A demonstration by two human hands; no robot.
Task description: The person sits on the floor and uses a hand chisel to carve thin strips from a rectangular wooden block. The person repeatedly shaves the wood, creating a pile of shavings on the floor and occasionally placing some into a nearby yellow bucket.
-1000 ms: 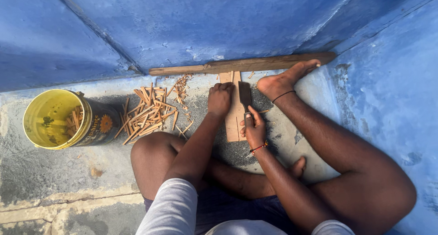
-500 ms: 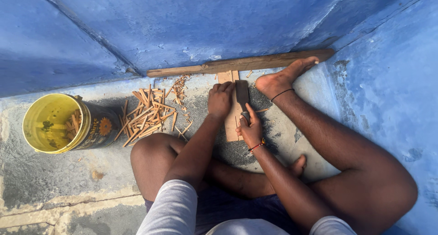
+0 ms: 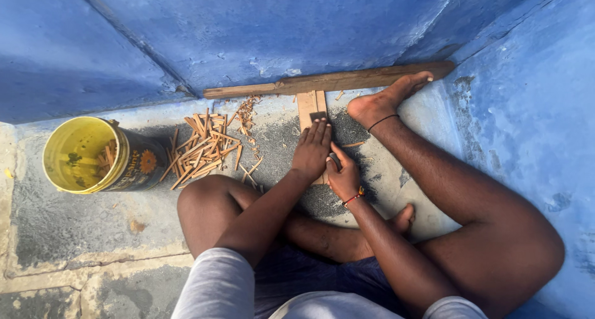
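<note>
I sit on the floor in a blue-walled corner with a short wooden board (image 3: 307,103) lying in front of me. My left hand (image 3: 313,148) lies flat on the board, fingers stretched toward the wall. A dark tool (image 3: 318,115) pokes out just past its fingertips; the rest is hidden beneath the hand. My right hand (image 3: 344,177), with a red thread on the wrist, is curled beside the left hand around the tool's near end. A pile of thin wooden sticks (image 3: 201,146) lies to the left of the board.
A long wooden plank (image 3: 328,81) runs along the wall's foot, and my right foot (image 3: 384,102) rests against it. A yellow bucket (image 3: 87,155) lies on its side at the left with a few sticks inside. Blue walls close in behind and to the right.
Both hands have slid along the board toward me. My left hand has gone from curled to flat and now covers most of the dark tool.
</note>
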